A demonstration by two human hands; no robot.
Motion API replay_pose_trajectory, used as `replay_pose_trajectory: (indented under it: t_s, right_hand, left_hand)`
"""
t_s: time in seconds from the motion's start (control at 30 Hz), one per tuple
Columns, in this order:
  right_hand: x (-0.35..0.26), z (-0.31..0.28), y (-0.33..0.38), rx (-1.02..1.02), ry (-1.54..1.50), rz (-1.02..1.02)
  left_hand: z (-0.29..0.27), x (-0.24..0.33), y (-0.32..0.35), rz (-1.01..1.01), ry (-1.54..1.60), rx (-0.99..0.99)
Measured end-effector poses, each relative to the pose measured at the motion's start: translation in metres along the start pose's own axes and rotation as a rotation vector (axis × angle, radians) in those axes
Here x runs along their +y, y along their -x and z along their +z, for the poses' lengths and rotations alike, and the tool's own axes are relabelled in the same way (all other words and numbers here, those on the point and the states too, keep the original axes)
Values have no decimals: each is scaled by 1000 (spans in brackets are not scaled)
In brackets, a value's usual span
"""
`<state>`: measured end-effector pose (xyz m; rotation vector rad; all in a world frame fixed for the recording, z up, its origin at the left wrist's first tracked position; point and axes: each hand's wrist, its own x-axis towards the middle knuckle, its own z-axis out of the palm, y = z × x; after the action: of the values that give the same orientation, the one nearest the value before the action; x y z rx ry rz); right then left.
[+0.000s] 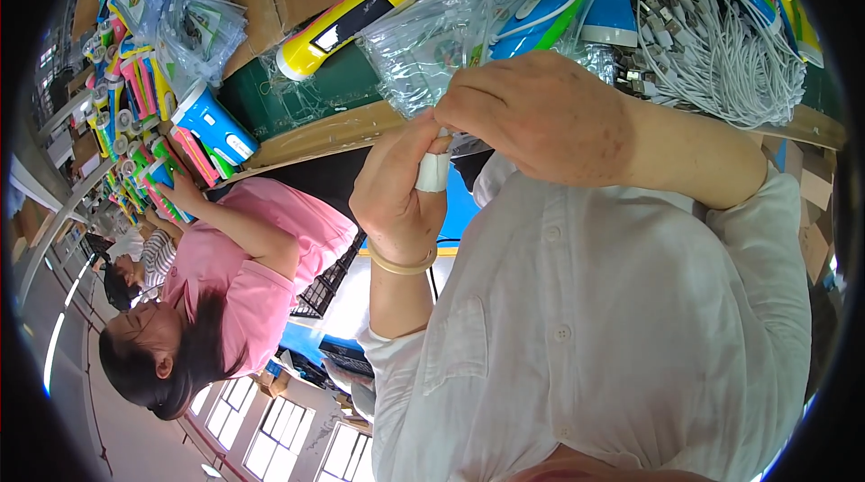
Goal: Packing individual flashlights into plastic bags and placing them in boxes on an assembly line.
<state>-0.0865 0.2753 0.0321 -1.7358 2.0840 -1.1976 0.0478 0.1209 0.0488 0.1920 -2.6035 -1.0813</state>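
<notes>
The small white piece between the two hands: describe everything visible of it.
The small white piece looks like a short, smooth plastic cylinder or plug, plain white. Only its lower part shows; the top is hidden by fingers. The left hand grips it from the side and the right hand closes over its upper end. It is held upright in the picture, just below the clear plastic bags on the bench.

place: assembly workshop | evidence: workbench (315, 135) piled with flashlights (212, 126), cable bundles (721, 59), plastic bags (432, 40)
</notes>
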Motion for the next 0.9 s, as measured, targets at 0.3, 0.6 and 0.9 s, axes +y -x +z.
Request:
replay_pose_trajectory:
  t_s: [0.3, 0.6, 0.9]
  right_hand:
    - [8, 0, 1, -53, -100, 46]
    - [10, -10, -11, -49, -283, 77]
    - [3, -5, -10, -4, -101, 20]
  left_hand:
    - [-6, 0, -6, 18, -21, -143]
    - [-8, 4, -2, -191, 99, -132]
    - [-11, 4, 2, -234, 155, -83]
